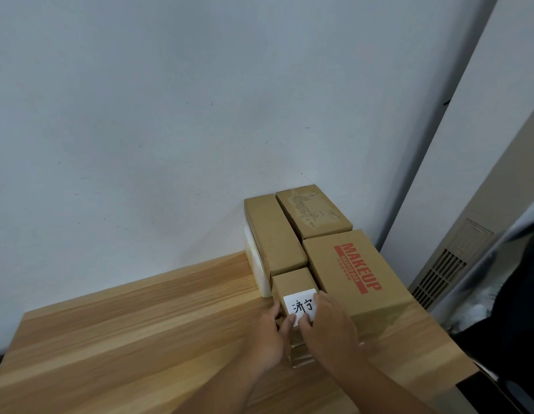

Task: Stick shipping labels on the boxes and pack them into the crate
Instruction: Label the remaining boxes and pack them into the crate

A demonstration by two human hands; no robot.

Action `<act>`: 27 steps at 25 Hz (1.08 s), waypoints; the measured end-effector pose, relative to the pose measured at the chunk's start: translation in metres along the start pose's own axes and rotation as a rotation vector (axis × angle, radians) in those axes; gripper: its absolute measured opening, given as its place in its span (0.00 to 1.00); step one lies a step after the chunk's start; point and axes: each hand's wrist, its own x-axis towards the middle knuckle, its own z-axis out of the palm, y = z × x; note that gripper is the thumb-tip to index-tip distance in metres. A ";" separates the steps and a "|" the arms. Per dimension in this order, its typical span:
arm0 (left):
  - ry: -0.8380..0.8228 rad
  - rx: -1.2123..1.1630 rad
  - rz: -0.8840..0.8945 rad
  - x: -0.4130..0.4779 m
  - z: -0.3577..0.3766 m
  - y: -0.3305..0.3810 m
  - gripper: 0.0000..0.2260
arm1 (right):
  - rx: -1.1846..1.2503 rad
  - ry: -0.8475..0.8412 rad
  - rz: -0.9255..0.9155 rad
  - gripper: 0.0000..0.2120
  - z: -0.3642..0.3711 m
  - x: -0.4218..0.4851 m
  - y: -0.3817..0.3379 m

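Observation:
A small cardboard box (292, 280) stands at the table's right side with a white label (300, 304) bearing black handwritten characters on its top. My left hand (270, 333) holds the box's left side, its thumb on the label's near left corner. My right hand (328, 321) lies over the box's near right part, thumb pressing the label's near edge. Beside it sits a larger box printed MAKEUP in red (354, 273). Behind stand a long plain box (271, 234) and a box with a faint print (313, 212). No crate is visible.
The wooden table (140, 339) stretches to the left and front of the boxes. A white wall rises directly behind. A white object (256, 264) leans against the long box's left side. A vent grille (439, 273) and dark items lie off the table's right.

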 end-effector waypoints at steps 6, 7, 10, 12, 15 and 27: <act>0.027 -0.125 -0.005 -0.003 -0.003 -0.003 0.12 | 0.089 0.018 0.043 0.23 0.005 0.001 -0.001; 0.038 -0.132 0.000 -0.004 -0.003 -0.003 0.12 | 0.128 0.028 0.062 0.23 0.006 0.000 -0.001; 0.075 -0.180 -0.005 -0.006 -0.002 0.000 0.13 | 0.240 0.052 0.124 0.24 0.005 0.000 -0.003; 0.099 -0.218 -0.024 -0.007 -0.003 0.001 0.16 | 0.287 0.062 0.152 0.24 0.003 -0.001 -0.006; 0.139 -0.339 -0.050 -0.012 -0.003 0.005 0.18 | 0.354 0.107 0.151 0.25 0.000 -0.005 -0.009; 0.389 -0.406 -0.028 -0.048 -0.010 0.009 0.23 | 0.654 0.066 0.051 0.26 -0.011 -0.021 -0.014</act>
